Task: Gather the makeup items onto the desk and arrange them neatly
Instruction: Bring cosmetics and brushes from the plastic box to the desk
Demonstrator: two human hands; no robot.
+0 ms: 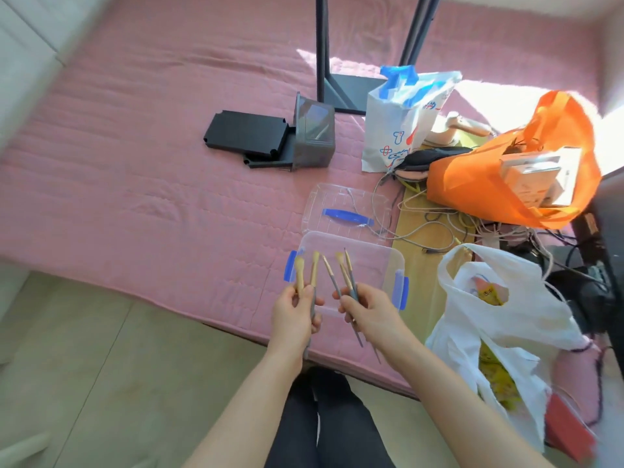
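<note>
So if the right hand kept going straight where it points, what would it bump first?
Probably the clear box: the right hand, holding brushes, points forward and a bit left over it, so the box's far rim comes first. How high the hand hangs above it is unclear.

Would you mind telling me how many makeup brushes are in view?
5 makeup brushes: two gripped in the left hand, three in the right hand, all over the clear box. Others may be hidden.
</note>
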